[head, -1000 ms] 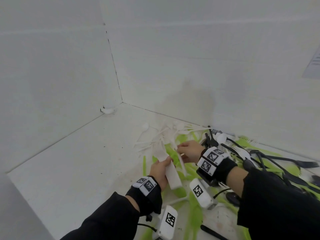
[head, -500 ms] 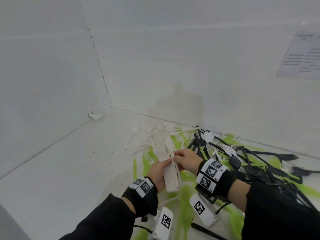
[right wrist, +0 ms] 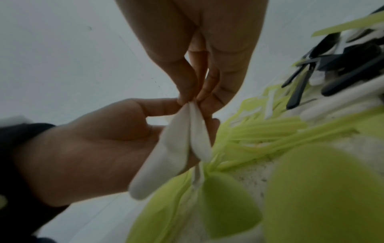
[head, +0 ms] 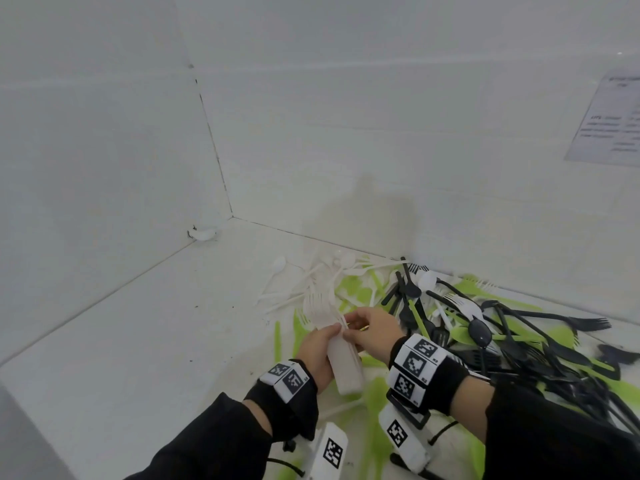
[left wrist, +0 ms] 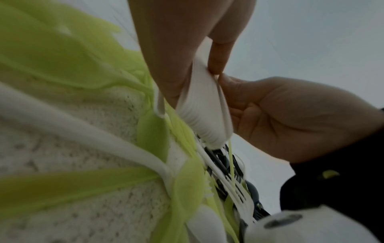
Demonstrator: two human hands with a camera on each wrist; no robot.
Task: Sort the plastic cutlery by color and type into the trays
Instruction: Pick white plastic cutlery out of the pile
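Note:
My left hand (head: pixel 317 348) grips a thick stack of white plastic forks (head: pixel 343 358), tines pointing away toward the wall. My right hand (head: pixel 369 329) pinches a single white fork against the stack's right side near the necks. The left wrist view shows the stack (left wrist: pixel 202 106) with its nested edges and the right hand (left wrist: pixel 290 118) beside it. In the right wrist view the stack (right wrist: pixel 166 156) and one separate white handle (right wrist: pixel 200 134) meet at the fingertips. Loose white, green and black cutlery (head: pixel 485 323) lies heaped on the white floor to the right.
White spoons (head: pixel 311 271) lie scattered near the back wall. Green forks and spoons (head: pixel 374 410) lie under my hands. White walls enclose the left and back; a printed sheet (head: pixel 606 126) hangs on the right wall. A small white fitting (head: pixel 204 233) sits in the corner.
My right hand has brought a white fork in against the stack held by my left hand, and both hands now meet. The head view has shifted slightly.

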